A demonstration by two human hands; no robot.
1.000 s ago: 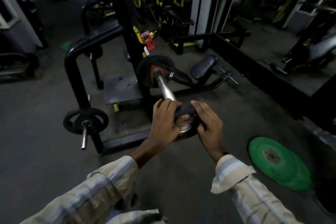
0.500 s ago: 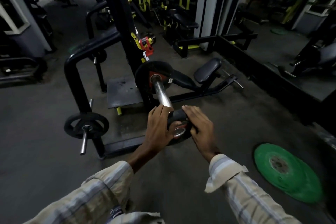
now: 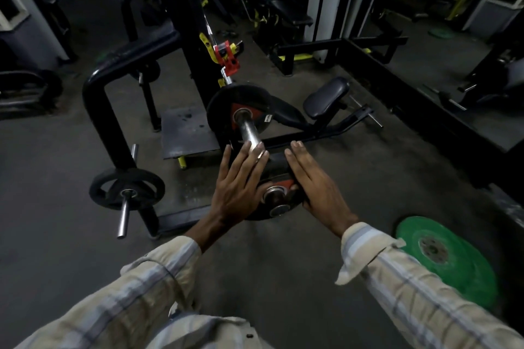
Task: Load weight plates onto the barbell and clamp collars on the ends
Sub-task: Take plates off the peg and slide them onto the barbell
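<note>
Two flat palms | left hand (image 3: 241, 181) and right hand (image 3: 314, 181) flank black plate (image 3: 276, 170) on barbell sleeve (image 3: 249, 130) | grip unclenched, fingers straight

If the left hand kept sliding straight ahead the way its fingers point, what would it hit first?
Probably the black plate already on the barbell sleeve; the left hand points up along that sleeve. Depth is hard to judge.

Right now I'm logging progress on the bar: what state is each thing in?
Near plate: on the sleeve end, between both hands.
Far plate: loaded further up the sleeve.
Sleeve: bare between the plates.
Left hand: open, flat on the near plate.
Right hand: open, flat on the near plate.
Green plate: flat on the floor.
Red collar: up by the rack.
</note>
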